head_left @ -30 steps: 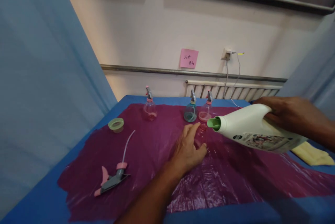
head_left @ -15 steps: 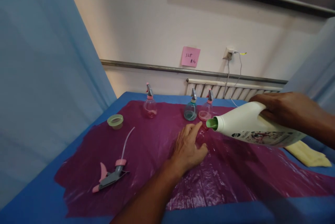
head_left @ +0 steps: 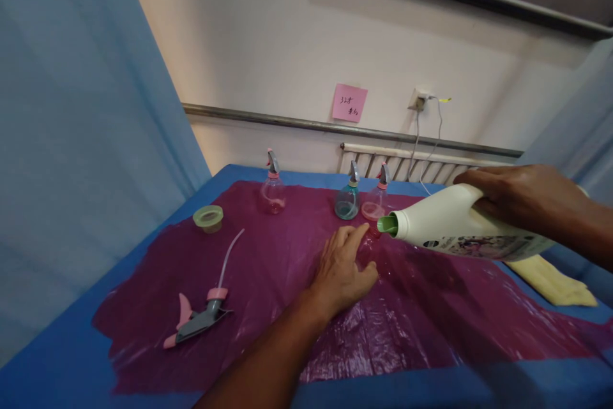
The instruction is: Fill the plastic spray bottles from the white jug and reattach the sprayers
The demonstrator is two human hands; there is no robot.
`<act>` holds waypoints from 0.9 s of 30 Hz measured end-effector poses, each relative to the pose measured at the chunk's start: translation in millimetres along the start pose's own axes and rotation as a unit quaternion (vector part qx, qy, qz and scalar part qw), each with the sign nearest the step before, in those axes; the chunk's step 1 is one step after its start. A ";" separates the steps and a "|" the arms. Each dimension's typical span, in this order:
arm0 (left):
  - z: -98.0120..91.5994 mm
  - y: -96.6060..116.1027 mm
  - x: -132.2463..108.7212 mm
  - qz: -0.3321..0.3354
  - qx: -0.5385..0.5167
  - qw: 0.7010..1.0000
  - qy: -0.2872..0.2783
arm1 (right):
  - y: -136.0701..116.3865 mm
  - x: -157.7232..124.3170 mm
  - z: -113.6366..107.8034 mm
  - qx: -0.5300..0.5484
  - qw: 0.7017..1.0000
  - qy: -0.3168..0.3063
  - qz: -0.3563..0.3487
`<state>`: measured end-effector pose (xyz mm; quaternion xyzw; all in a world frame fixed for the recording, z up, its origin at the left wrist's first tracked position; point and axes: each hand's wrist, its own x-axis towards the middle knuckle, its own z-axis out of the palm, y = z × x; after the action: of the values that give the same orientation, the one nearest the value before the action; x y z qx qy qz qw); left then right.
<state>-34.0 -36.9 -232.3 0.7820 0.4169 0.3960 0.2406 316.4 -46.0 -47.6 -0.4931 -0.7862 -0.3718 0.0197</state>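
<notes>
My right hand [head_left: 527, 201] grips the handle of a white detergent jug [head_left: 460, 230], tipped almost flat. Its green spout [head_left: 389, 224] points left, just above a small clear open bottle [head_left: 368, 248]. My left hand [head_left: 343, 268] wraps round that bottle on the purple plastic sheet [head_left: 268, 281], fingers and thumb closed on it. The bottle is mostly hidden by my fingers. I cannot see liquid running from the spout.
A pink and grey spray head with a tube [head_left: 198, 316] lies at the left front. A green cap [head_left: 208, 217] sits further back. Three spray bottles [head_left: 348, 198] stand near the wall. A yellow cloth [head_left: 550, 272] lies at right. Blue curtains hang on both sides.
The jug has risen slightly and stays tipped over the small bottle. My left hand has kept its hold. The view has shifted a little.
</notes>
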 end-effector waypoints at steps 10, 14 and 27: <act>-2.7 2.2 -0.1 0.004 0.014 1.000 -0.011 | 1.1 4.9 -7.6 0.020 0.999 -0.024 -0.004; -3.1 2.7 0.2 0.005 0.009 1.000 -0.014 | 2.0 7.0 -10.4 0.028 0.999 -0.045 0.001; -4.0 4.5 -0.2 0.000 0.013 1.000 -0.015 | 1.3 13.0 -17.8 0.015 0.999 -0.045 -0.019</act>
<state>-35.2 -39.3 -226.9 0.7910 0.4181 0.3787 0.2371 304.8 -46.6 -28.8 -0.4936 -0.8013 -0.3377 -0.0149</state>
